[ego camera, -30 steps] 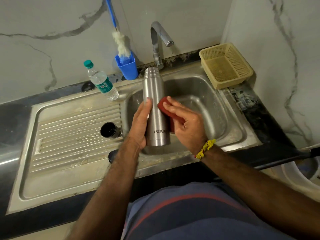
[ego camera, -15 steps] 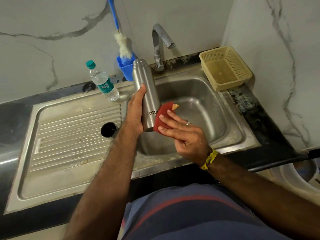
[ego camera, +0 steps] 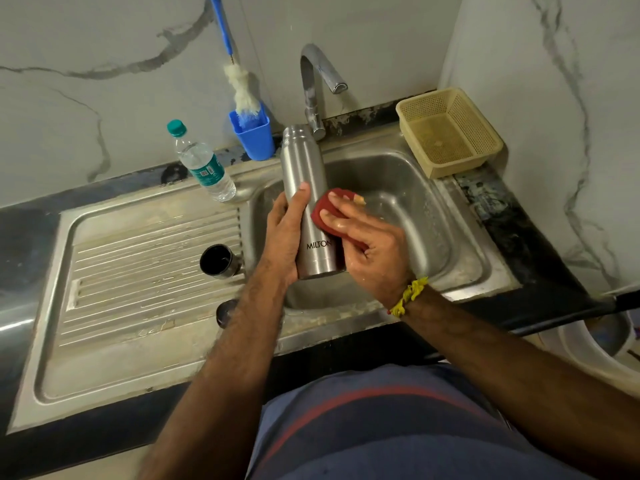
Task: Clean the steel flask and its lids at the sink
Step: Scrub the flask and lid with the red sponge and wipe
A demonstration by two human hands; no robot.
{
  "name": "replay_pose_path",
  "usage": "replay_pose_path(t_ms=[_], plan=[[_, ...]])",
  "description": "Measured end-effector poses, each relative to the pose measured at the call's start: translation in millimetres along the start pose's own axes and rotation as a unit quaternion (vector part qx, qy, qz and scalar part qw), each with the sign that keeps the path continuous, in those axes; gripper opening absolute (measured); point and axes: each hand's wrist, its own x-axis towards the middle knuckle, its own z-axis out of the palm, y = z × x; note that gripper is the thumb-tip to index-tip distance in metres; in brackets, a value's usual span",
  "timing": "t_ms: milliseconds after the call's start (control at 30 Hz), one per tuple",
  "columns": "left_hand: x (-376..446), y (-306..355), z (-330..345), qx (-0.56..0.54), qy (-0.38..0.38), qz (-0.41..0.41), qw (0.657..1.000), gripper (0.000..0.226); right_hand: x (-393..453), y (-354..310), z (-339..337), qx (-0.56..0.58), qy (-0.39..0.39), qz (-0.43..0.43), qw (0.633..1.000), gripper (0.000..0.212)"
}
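Over the sink basin (ego camera: 433,216) we hold the steel flask (ego camera: 304,174) clear of the metal, long axis near upright, its neck tilted away toward the tap (ego camera: 313,84) and slightly leftward, its base toward us; our left hand (ego camera: 284,237) grasps its left side, thumb laid up the body; our right hand (ego camera: 367,244) presses a red scrub pad (ego camera: 323,211) flat against its right flank, fingers spread over the pad; on the ribbed drainboard (ego camera: 138,265), by the basin's left edge, a dark cup-shaped lid (ego camera: 218,261) lies tipped, mouth toward us; a second dark lid (ego camera: 225,311) sits near the front edge, partly hidden by our left forearm; at the back edge, a plastic water bottle (ego camera: 201,164) and a blue holder (ego camera: 252,135) with a bottle brush (ego camera: 242,91); at the back right corner, a beige mesh basket (ego camera: 450,133).
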Motion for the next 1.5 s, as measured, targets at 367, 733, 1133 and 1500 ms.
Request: replay_pose_path(t_ms=[367,733,1133,1500], plan=[[-22.1,-8.4,-1.8,0.010,-0.008,-0.026,1.000,0.052,42.9,3.3,-3.7,-0.028,-0.012,0.028,0.999,0.049],[-32.2,-13.9,-2.5,0.035,-0.062,-0.022,0.997,0.036,82.3,-0.1,-3.3,-0.112,-0.021,0.041,0.993,0.049],[-15.9,-5.6,1.3,0.020,0.003,-0.046,0.999,0.050,22.6,2.6,2.9,-0.025,-0.008,0.082,0.996,0.052],[6.2,1.2,4.7,-0.011,0.016,-0.051,0.998,0.060,-5.7,-2.9,-3.8,-0.044,-0.048,-0.025,0.998,0.053]])
